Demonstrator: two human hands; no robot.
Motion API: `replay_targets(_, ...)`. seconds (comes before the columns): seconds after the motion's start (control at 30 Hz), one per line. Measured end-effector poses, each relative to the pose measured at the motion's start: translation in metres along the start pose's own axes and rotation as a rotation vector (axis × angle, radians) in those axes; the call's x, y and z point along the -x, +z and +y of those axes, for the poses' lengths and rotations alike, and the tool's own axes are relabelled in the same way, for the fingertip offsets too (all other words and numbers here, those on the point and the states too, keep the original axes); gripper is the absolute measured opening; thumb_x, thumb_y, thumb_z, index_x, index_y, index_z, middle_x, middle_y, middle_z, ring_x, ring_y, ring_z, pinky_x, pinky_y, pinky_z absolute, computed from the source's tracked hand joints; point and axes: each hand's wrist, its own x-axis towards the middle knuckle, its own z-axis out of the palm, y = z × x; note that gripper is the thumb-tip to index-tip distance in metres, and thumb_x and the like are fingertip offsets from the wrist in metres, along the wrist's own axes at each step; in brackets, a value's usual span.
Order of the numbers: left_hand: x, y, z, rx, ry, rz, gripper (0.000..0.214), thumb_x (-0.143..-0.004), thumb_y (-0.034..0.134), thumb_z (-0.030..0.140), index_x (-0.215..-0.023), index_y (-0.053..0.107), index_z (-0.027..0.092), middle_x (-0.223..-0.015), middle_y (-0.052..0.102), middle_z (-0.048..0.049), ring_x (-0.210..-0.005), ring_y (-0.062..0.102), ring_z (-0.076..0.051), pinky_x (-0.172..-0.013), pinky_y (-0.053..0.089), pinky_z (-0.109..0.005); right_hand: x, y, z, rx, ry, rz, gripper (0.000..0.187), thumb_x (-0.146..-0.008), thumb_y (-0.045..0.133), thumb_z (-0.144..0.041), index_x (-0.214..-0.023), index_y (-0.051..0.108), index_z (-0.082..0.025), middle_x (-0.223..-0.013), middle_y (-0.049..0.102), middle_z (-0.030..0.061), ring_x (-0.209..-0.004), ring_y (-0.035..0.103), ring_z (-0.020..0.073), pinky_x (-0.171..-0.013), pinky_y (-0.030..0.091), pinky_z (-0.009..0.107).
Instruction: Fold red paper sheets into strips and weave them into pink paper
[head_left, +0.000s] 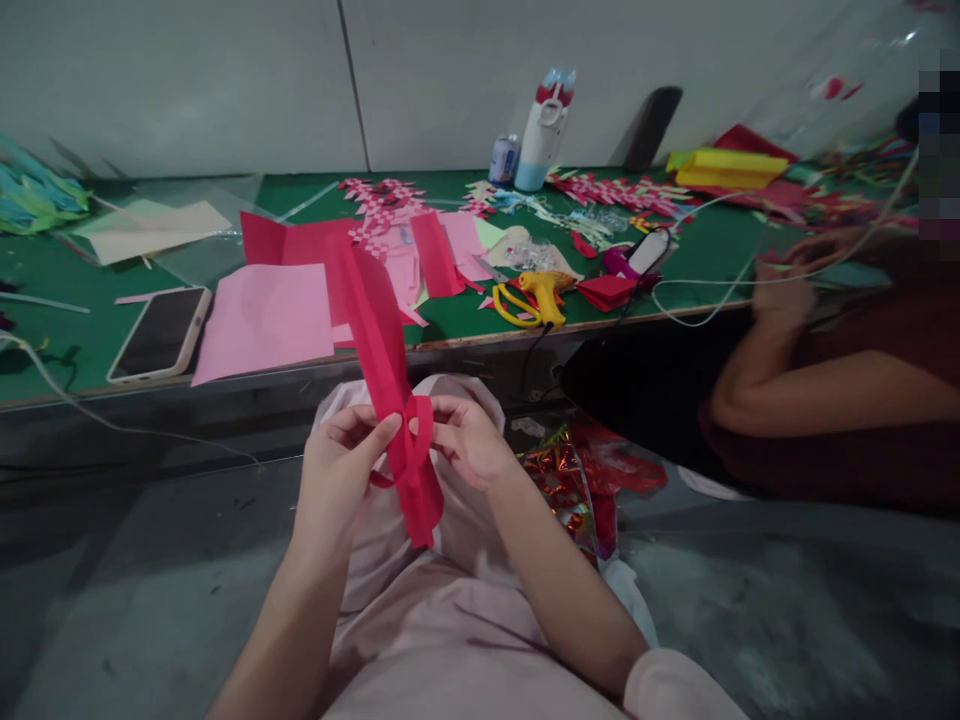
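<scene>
Above my lap I hold a long folded piece of red paper (373, 320), tilted with its top toward the table. A narrow red paper strip (424, 425) loops around its lower middle. My left hand (341, 460) pinches the folded paper from the left, thumb on its front face. My right hand (466, 440) is closed on the looped strip at the right side. The fingers hide part of where strip and paper meet. Just beyond, on the green table (67, 350), lie a pink paper sheet (262, 318) and more red paper (296, 245).
A phone (159, 333) lies near the table edge at left. Yellow scissors (516, 306) and a yellow glue gun (546, 290) are right of centre. A can (503, 160) and a bottle (544, 135) stand at the wall. A co-worker's arm (780, 380) rests at right, near a white cable (705, 283).
</scene>
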Motion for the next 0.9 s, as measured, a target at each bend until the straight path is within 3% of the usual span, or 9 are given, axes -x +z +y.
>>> replay_targets(0.23, -0.0014, -0.0006, -0.001, 0.014, 0.028, 0.019, 0.022, -0.059, 0.083, 0.028, -0.07, 0.068, 0.016, -0.065, 0.068, 0.0001, -0.056, 0.06, -0.01, -0.055, 0.047, -0.018, 0.0068, 0.0028, -0.0037, 0.048, -0.058, -0.015, 0.031, -0.055, 0.086, -0.036, -0.07, 0.066, -0.018, -0.062, 0.058, -0.0047, -0.056, 0.051, 0.0071, -0.058, 0.045, 0.021)
replay_targets(0.43, -0.0029, 0.0022, 0.0, 0.047, 0.041, 0.063, 0.028, -0.054, 0.086, 0.029, -0.069, 0.067, 0.015, -0.067, 0.068, 0.0003, -0.059, 0.06, -0.009, -0.061, 0.049, -0.019, 0.0066, 0.0006, -0.0057, 0.049, 0.064, -0.046, 0.037, -0.045, 0.09, -0.03, -0.067, 0.064, -0.014, -0.061, 0.061, -0.0038, -0.055, 0.054, 0.0073, -0.055, 0.044, 0.02)
replay_targets(0.63, -0.0015, -0.0035, -0.0051, -0.021, -0.01, -0.022, 0.027, -0.06, 0.083, 0.033, -0.073, 0.067, 0.016, -0.064, 0.066, 0.0008, -0.051, 0.058, -0.01, -0.049, 0.046, -0.02, 0.0022, -0.003, -0.0018, 0.001, 0.043, -0.021, 0.041, -0.04, 0.091, -0.029, -0.068, 0.065, -0.014, -0.061, 0.062, -0.0042, -0.056, 0.055, 0.0064, -0.057, 0.044, 0.019)
replay_targets(0.9, 0.0027, -0.0031, -0.007, 0.005, -0.019, -0.026, 0.024, -0.061, 0.082, 0.031, -0.073, 0.066, 0.017, -0.063, 0.064, 0.0024, -0.05, 0.057, -0.009, -0.05, 0.047, -0.02, 0.0019, -0.0047, 0.0021, -0.036, 0.016, -0.008, 0.04, -0.044, 0.09, -0.032, -0.071, 0.066, -0.015, -0.066, 0.063, -0.0031, -0.061, 0.056, 0.0069, -0.059, 0.045, 0.019)
